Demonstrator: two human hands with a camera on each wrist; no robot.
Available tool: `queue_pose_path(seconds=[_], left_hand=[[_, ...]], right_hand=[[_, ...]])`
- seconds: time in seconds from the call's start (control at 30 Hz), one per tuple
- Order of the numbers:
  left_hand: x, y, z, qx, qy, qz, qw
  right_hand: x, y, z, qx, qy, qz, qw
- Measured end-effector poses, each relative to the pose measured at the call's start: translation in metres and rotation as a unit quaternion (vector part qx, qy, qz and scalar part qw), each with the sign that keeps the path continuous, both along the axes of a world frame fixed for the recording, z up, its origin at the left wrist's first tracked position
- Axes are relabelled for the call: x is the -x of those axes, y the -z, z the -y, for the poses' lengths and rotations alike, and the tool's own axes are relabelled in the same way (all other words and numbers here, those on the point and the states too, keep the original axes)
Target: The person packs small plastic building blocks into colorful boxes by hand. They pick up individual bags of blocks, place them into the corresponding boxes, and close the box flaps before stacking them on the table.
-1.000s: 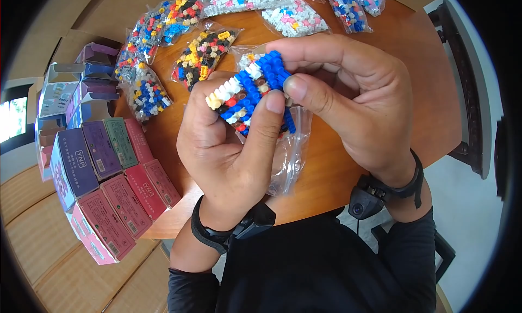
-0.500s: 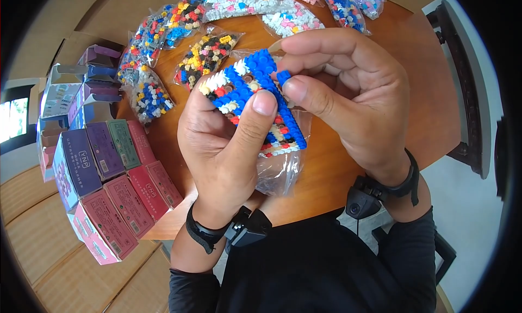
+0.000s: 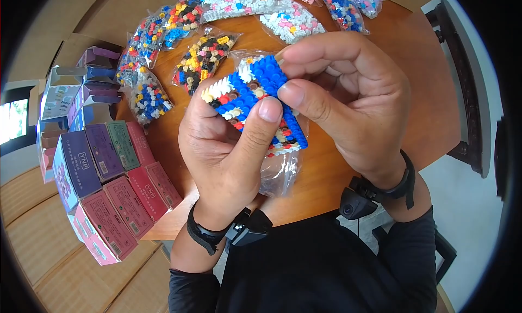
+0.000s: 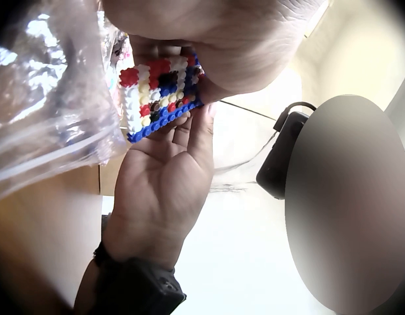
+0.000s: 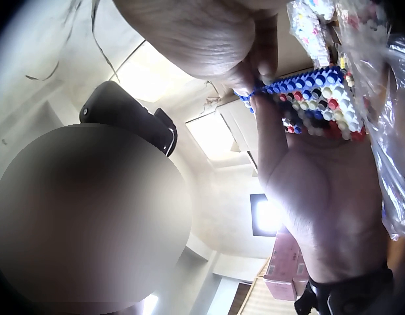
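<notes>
A block of small studded bricks in blue, white, red and cream (image 3: 247, 98) is held above the table, tilted. The left hand (image 3: 223, 144) grips it from below, its thumb lying across the studded face. At the block's upper right edge, the right hand (image 3: 364, 95) touches the blue bricks with thumb and index finger; whether a loose piece is between them is hidden. The block's patterned side (image 4: 163, 95) shows in the left wrist view, and its blue edge (image 5: 301, 83) in the right wrist view. An open clear bag (image 3: 280, 177) lies beneath the hands.
Several bags of loose bricks (image 3: 204, 57) lie along the table's far and left sides. Pink, purple and green boxes (image 3: 111, 204) stand at the left, with opened boxes (image 3: 98, 98) behind them. Wooden table surface (image 3: 429, 112) extends to the right.
The left hand has turned the block, bringing more of its blue edge into view. A small blue piece seen at the right fingertips half a second ago no longer shows apart; the right thumb is against the block.
</notes>
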State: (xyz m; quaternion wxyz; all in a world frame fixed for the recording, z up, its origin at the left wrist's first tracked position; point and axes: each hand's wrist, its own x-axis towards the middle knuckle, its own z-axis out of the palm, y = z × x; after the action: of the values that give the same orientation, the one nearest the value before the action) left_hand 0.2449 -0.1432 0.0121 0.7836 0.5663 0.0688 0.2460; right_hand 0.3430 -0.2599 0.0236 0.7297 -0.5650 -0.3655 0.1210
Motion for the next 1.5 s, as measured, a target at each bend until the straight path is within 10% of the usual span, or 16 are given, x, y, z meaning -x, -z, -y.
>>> queue_pose_path(seconds=[1.5], left_hand=[[0.002,-0.009,-0.001,0.019,-0.015,0.031,0.999]], right_hand=[[0.003,0.003,0.0,-0.02,0.043,0.179,0.983]])
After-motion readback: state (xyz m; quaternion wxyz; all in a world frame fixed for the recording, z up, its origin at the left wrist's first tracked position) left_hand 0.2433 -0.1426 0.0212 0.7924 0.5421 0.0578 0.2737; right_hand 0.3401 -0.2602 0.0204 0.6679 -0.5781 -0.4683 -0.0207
